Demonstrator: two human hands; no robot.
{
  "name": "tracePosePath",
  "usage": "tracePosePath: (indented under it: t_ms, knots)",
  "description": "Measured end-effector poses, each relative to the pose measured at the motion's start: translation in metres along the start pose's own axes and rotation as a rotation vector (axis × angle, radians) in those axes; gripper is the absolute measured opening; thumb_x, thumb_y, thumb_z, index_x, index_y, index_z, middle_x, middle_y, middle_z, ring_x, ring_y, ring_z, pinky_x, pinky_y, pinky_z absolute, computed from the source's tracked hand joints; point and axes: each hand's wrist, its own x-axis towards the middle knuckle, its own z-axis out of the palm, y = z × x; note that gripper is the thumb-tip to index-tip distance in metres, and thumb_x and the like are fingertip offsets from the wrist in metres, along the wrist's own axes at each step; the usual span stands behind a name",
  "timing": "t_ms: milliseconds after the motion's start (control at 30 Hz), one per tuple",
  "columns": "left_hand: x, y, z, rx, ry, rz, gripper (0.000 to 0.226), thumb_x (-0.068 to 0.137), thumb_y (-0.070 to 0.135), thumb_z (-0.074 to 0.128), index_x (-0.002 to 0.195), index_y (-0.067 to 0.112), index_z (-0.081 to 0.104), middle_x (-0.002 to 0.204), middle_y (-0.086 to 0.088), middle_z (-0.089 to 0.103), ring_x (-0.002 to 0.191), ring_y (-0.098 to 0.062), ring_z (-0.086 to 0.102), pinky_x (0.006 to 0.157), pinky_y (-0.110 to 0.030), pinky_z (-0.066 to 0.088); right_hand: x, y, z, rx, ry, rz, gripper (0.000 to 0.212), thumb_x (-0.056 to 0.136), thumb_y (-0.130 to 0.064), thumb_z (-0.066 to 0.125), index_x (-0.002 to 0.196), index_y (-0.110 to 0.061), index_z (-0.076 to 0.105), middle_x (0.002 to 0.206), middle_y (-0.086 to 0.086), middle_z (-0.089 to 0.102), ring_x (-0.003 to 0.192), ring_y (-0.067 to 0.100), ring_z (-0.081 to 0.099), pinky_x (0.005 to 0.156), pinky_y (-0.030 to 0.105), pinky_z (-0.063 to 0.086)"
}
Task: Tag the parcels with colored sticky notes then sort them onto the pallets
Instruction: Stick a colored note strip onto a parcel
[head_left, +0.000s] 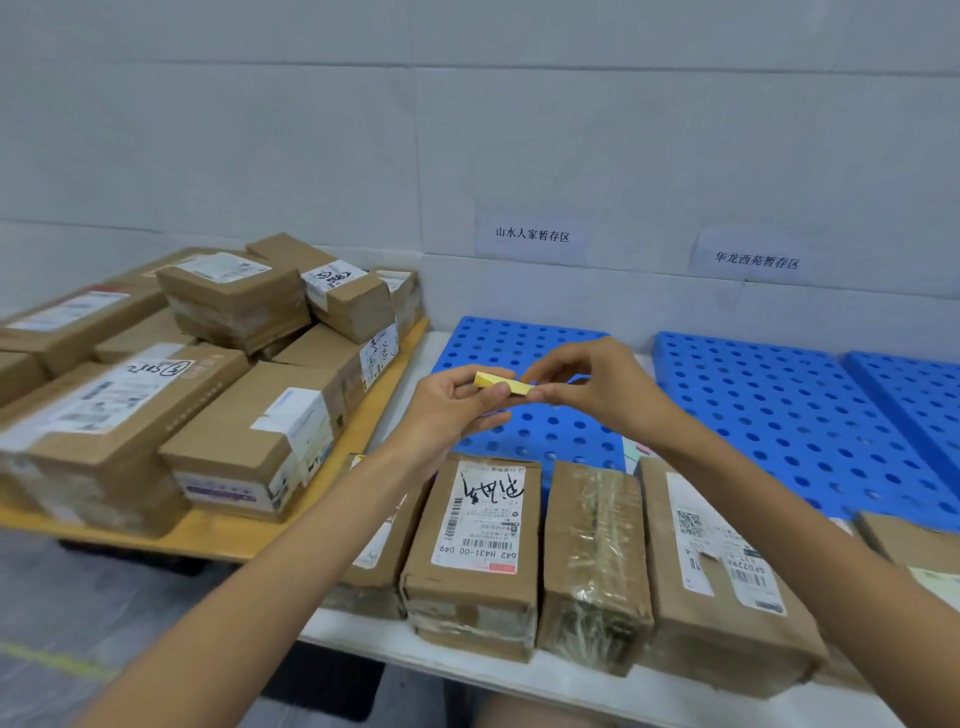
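My left hand (452, 402) grips the yellow sticky-note pad (501, 384) above the near edge of the blue pallet (519, 353) while my right hand (597, 389) pinches 1 sheet's end, the tagging step, with the front-row parcel (475, 551) on the white tabletop (467, 660) probably next.

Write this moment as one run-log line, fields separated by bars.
step: peel note | left hand: holds yellow pad | right hand: pinches pad end | parcels: untagged | pallets: bare
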Motion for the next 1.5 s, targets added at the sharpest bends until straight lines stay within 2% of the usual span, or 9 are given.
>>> tracePosePath:
  t_ms: [167,333,467,600,733,1000,1200,1400,1500]
  knots:
    - [-0.005,-0.001,-0.011,0.039,0.020,0.011,0.028,0.074,0.018,0.068,0.101,0.010,0.067,0.097,-0.007,0.074,0.090,-0.017,0.072,0.065,-0.016,0.055,0.005,-0.002,0.007,0.000,-0.077,0.014,0.012,0.077,-0.017,0.077,0.088,-0.017,0.076,0.075,-0.005,0.071,0.069,0.003,0.065,0.067,0.012,0.049]
    - [-0.006,-0.006,-0.015,0.068,0.029,0.012,0.017,0.085,0.007,0.065,0.101,0.006,0.067,0.092,-0.006,0.075,0.087,-0.017,0.073,0.064,-0.016,0.055,0.007,-0.004,0.013,-0.078,-0.108,-0.007,0.011,0.077,-0.018,0.077,0.087,-0.015,0.076,0.071,-0.009,0.070,0.068,0.004,0.064,0.066,0.013,0.050]
    - [-0.007,-0.007,-0.017,0.071,0.026,0.019,0.018,0.084,0.007,0.065,0.102,0.005,0.066,0.092,-0.006,0.075,0.085,-0.016,0.073,0.064,-0.016,0.055,0.009,-0.005,0.013,-0.056,-0.092,0.018,0.007,0.079,-0.015,0.075,0.085,-0.013,0.077,0.075,-0.001,0.072,0.067,0.002,0.062,0.058,0.009,0.044]
    - [-0.007,-0.007,-0.017,0.134,0.024,0.059,0.022,0.083,0.008,0.067,0.104,0.001,0.067,0.093,-0.009,0.075,0.086,-0.019,0.073,0.066,-0.019,0.057,0.010,-0.004,0.020,-0.093,-0.060,-0.021,0.007,0.077,-0.024,0.077,0.083,-0.020,0.075,0.077,-0.003,0.071,0.072,0.009,0.063,0.066,0.019,0.049]
    - [-0.004,-0.007,-0.017,0.206,0.041,0.102,0.020,0.083,0.007,0.069,0.102,0.001,0.067,0.091,-0.011,0.075,0.085,-0.021,0.073,0.067,-0.022,0.058,0.013,-0.013,0.027,-0.065,0.013,-0.080,0.013,0.079,-0.029,0.075,0.078,-0.017,0.069,0.077,-0.001,0.069,0.073,0.011,0.062,0.069,0.020,0.049]
    - [-0.006,-0.014,-0.010,0.267,0.011,0.137,0.019,0.079,-0.003,0.071,0.097,-0.005,0.065,0.082,-0.007,0.074,0.082,-0.020,0.073,0.067,-0.024,0.059,0.018,-0.012,0.029,0.004,-0.087,-0.087,0.012,0.078,-0.020,0.077,0.079,-0.011,0.069,0.077,0.003,0.070,0.071,0.011,0.061,0.068,0.019,0.047]
    - [-0.008,-0.014,-0.008,0.276,-0.024,0.130,0.020,0.080,-0.003,0.070,0.099,-0.005,0.065,0.081,-0.006,0.074,0.081,-0.019,0.073,0.068,-0.023,0.059,0.016,-0.002,0.025,0.066,-0.122,-0.037,0.010,0.078,-0.020,0.076,0.080,-0.013,0.070,0.075,-0.002,0.069,0.072,0.009,0.063,0.074,0.033,0.053]
    - [-0.009,-0.013,-0.004,0.265,-0.033,0.126,0.023,0.080,-0.002,0.070,0.103,-0.005,0.065,0.087,-0.011,0.074,0.084,-0.020,0.073,0.068,-0.023,0.059,0.016,0.000,0.023,0.116,-0.143,-0.037,0.008,0.080,-0.018,0.075,0.081,-0.010,0.071,0.075,0.001,0.068,0.070,0.007,0.060,0.069,0.019,0.049]
    - [-0.010,-0.012,-0.002,0.257,-0.048,0.125,0.024,0.081,-0.002,0.069,0.104,-0.003,0.066,0.091,-0.013,0.074,0.085,-0.021,0.073,0.068,-0.022,0.058,0.016,0.001,0.022,0.128,-0.148,-0.036,0.007,0.079,-0.017,0.074,0.080,-0.012,0.070,0.073,0.004,0.065,0.068,0.006,0.057,0.068,0.019,0.047]
